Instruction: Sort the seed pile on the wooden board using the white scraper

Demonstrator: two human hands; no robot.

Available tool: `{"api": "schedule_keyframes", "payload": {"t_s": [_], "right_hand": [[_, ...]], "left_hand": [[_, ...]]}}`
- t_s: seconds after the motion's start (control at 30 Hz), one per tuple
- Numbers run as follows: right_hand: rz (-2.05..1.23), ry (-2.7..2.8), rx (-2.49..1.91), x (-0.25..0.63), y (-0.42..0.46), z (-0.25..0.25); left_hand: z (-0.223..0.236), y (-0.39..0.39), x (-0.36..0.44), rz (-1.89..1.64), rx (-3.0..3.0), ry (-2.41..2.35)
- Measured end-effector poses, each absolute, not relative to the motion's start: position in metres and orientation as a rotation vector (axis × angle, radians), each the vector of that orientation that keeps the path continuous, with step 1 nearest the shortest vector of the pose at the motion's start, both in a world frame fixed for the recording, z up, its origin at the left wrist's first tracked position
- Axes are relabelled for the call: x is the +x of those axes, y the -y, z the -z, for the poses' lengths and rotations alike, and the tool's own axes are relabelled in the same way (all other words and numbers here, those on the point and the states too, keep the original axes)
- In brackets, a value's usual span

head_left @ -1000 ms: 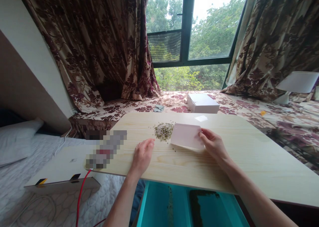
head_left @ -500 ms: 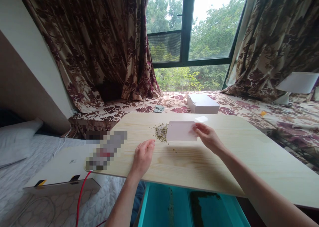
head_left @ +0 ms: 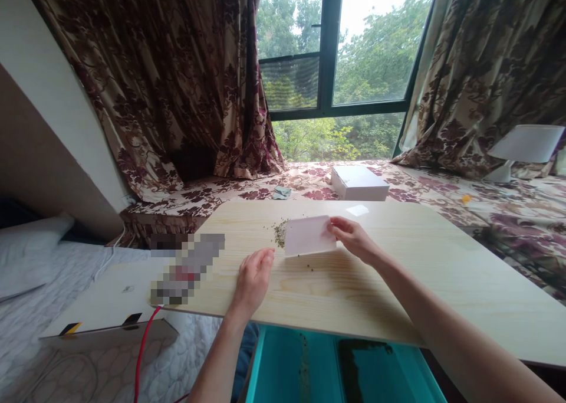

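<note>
My right hand (head_left: 349, 233) pinches the right end of a thin white rectangular card (head_left: 309, 236), thumb and fingers on its edge. The card leans over the board, its left edge at a spread of small greenish beans or seeds (head_left: 280, 233), covering part of them. A few loose grains lie apart, just below the card. My left hand (head_left: 253, 276) rests on its side near the board's front edge, fingers together, slightly bent and pointing toward the grains. Nothing shows in it. The pale wood-grain board (head_left: 375, 297) lies beneath both hands.
Below the board's front edge sits a teal bin (head_left: 283, 361) with two compartments; dark matter clings in the right one. A blurred object with a red cable (head_left: 142, 344) lies at the board's left. Beyond are a white box (head_left: 360, 184), a grey cloth (head_left: 282, 193) and a lamp (head_left: 528, 143).
My right hand has moved left and slightly tilted the card, which now covers more of the grains. The left hand stays in place.
</note>
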State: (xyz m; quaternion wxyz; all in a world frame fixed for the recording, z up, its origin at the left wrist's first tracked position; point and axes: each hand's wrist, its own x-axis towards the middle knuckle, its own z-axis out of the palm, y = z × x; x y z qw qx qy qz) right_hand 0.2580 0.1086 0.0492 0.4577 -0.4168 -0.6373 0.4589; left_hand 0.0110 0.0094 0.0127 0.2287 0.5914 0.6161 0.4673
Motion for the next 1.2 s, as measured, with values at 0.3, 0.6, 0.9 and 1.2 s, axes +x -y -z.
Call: {"api": "schedule_keyframes", "payload": {"t_s": [0.3,0.6,0.9,1.2], "right_hand": [[-1.238,1.617,-1.053,0.258,-0.116,-0.054],[-1.318,1.671,-1.082,0.265,-0.118,-0.054],[-1.374,1.711,-1.131,0.271,-0.113,-0.060],[-1.473,1.829,-1.136,0.291,-0.082,-0.075]], "left_hand": [[-0.013,-0.009,0.011,-1.279,1.623,-1.706],[-0.010,-0.011,0.010,-1.295,1.621,-1.688],[-0.009,-0.012,0.009,-1.271,1.619,-1.691],[-0.011,-0.010,0.010,-1.292,1.624,-1.691]]}}
